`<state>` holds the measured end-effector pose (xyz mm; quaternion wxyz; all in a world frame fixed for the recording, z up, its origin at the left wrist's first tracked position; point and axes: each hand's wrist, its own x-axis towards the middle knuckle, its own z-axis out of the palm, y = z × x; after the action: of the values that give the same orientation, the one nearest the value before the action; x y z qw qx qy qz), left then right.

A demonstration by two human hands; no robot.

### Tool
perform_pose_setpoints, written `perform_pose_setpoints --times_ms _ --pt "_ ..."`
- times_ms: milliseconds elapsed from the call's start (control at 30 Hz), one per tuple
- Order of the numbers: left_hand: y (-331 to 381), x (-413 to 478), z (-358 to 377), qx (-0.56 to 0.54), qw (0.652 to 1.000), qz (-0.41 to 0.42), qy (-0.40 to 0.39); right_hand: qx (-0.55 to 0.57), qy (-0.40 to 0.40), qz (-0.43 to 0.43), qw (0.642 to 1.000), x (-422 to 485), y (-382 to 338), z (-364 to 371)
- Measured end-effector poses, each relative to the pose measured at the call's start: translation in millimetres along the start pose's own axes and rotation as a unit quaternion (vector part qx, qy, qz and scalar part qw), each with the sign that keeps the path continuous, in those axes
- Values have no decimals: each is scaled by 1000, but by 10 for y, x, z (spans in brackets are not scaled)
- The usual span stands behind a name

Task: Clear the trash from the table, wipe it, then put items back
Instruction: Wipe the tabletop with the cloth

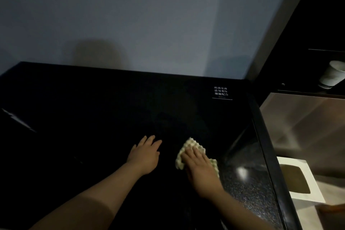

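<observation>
The right hand (pixel 199 166), fingers straight, presses the pale waffle-weave cloth (pixel 192 144), likely soft and limp, flat near the glossy black table's (pixel 93 108) right edge; the left hand (pixel 146 153) rests with fingers relaxed.

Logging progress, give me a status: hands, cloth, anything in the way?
Right hand flat on cloth, pressing it to black table. Left hand open on table. Paper cup off the table, out of the way.

The table (pixel 93 117) has a glossy black top and stands against the wall. The cloth (pixel 193 144), pale and waffle-textured, lies on the top toward its right edge, seemingly bunched, pressed flat under the right hand (pixel 202 171).
</observation>
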<state>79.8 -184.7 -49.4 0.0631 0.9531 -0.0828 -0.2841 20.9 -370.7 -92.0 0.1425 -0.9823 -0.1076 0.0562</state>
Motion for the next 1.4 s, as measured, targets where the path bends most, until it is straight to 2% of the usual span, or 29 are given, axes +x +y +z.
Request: perform_pose_setpoints --times_ms 67,200,267,333,433,500,567,633,700,767,833,900,967,1033,1067,1100,1200,1300,1333,1400 --pt "-26 35 -16 -10 1000 4 -5 9 19 26 999 65 302 -61" --pt "-58 69 -58 -35 999 -13 -13 0 64 244 968 223 928 -242" --pt "-71 102 -105 -42 999 -21 -18 7 43 290 956 343 861 -258" --pt "-84 151 -159 -40 999 -21 -23 18 67 256 964 463 642 -203" --pt "-104 242 -240 -35 999 -14 -35 30 26 96 995 481 209 -70" --pt "-111 295 -286 -23 999 -13 -41 30 -1 -15 999 360 29 -17" --pt "-121 326 -323 -14 999 -7 -48 -1 -3 -88 996 296 66 -126" --pt "-132 320 -341 -9 998 -1 -57 20 -6 -52 998 370 342 -233" --pt "-136 307 -336 -13 998 -1 -60 43 11 62 997 494 691 -299" --pt "-139 305 -326 -16 998 -2 -57 17 27 178 983 640 855 -319" --pt "-134 319 -325 -12 998 -2 -58 10 43 230 972 796 711 -266" --pt "-130 346 -344 -12 998 -4 -64 35 35 170 984 882 409 -124" --pt "-130 370 -365 -12 998 -7 -68 48 -22 19 998 825 90 -18" --pt "-131 378 -386 -9 998 -6 -69 45 -85 -60 994 761 60 -32" --pt "-131 375 -396 -7 998 -5 -69 41 -89 -63 993 777 177 -68" --pt "-129 364 -399 -6 998 -3 -69 45 -60 -43 996 803 326 -103" --pt "-102 332 -394 2 998 -5 -62 32 36 105 993 929 807 -244" --pt "-101 369 -408 1 998 -7 -61 6 53 190 980 1009 753 -222" --pt "-98 398 -417 -8 998 -7 -63 13 48 183 982 1016 657 -169" --pt "-95 466 -455 -13 998 -8 -66 48 10 81 995 962 376 -92"
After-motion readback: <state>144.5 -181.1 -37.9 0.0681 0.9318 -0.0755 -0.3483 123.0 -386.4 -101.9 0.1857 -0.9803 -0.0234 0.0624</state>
